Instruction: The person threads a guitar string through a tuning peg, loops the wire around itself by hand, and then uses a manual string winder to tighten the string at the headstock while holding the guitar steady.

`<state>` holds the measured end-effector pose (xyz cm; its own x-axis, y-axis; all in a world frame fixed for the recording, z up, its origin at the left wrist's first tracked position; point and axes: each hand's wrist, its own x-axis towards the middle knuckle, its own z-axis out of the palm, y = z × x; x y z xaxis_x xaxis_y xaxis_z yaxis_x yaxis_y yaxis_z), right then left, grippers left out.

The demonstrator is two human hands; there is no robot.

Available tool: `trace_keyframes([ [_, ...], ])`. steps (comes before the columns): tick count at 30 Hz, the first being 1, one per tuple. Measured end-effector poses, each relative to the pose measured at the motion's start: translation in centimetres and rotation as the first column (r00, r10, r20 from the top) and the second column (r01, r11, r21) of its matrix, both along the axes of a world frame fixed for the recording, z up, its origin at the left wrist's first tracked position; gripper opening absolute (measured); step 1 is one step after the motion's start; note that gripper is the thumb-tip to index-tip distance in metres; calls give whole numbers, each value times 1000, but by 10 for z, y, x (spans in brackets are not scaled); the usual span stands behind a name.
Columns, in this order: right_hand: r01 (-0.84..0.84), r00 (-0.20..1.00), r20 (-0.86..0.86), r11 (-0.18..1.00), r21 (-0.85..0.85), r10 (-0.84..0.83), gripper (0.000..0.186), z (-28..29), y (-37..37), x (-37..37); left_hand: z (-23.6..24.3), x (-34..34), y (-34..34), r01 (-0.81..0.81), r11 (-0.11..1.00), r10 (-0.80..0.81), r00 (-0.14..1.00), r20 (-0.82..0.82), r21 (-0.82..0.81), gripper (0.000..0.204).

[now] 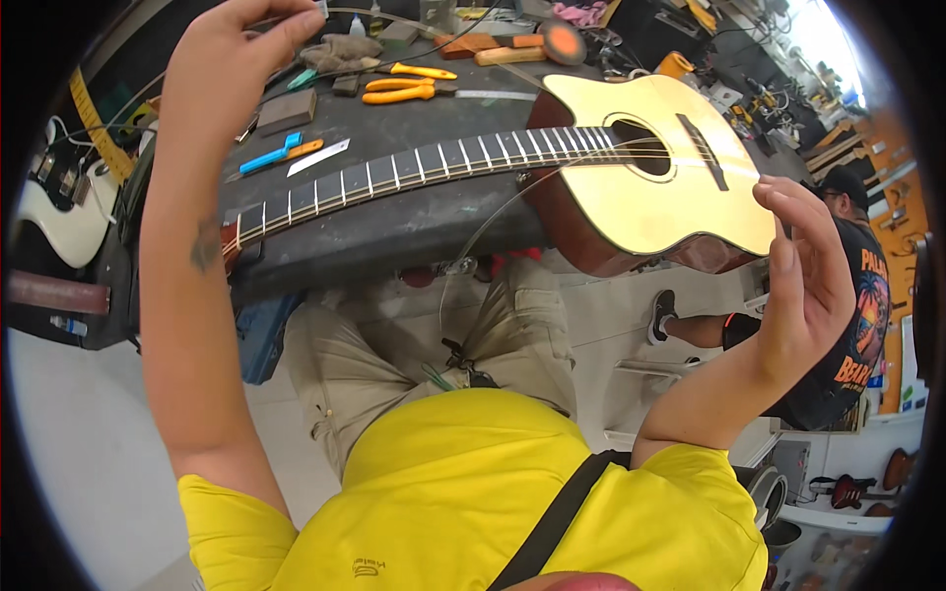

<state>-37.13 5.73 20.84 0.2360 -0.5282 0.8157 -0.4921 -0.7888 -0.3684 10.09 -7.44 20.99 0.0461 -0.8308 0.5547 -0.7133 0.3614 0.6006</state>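
Observation:
An acoustic guitar [670, 222] with a pale top lies on the dark bench, its fretboard [424, 168] stretching left. My left hand [236, 64] is raised at the top left, fingers pinched on a thin string [384, 18]. My right hand [803, 266] is beside the guitar's lower right edge, fingers curled inward near the body; what they hold, if anything, I cannot make out. Another loose strand [475, 229] curves from near the soundhole [645, 148] down over the bench edge toward my lap.
The bench [355, 128] holds orange-handled pliers [399, 92], a blue tool [266, 158], blocks and clutter. A white guitar body [54, 217] is at the left. A co-worker in a black shirt [847, 364] is on the right, behind my right arm. A blue case [266, 335] sits below the bench.

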Motion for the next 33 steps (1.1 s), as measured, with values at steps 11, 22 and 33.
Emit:
trace_keyframes([
  [11, 384, 920, -169, 895, 228, -352, 17, -32, -26, -44, -56, 19, -146, -311, 927, 33, 621, 783, 208, 71],
  [22, 387, 739, -584, 921, -37, -334, 44, -68, -130, -58, -36, -23, 53, 133, 970, -202, 906, 371, 205, 51],
  [33, 99, 745, -665, 977, 187, 51, 10, -56, -152, 8, -150, 68, 257, 61, 914, 32, 975, -220, 401, 40],
])
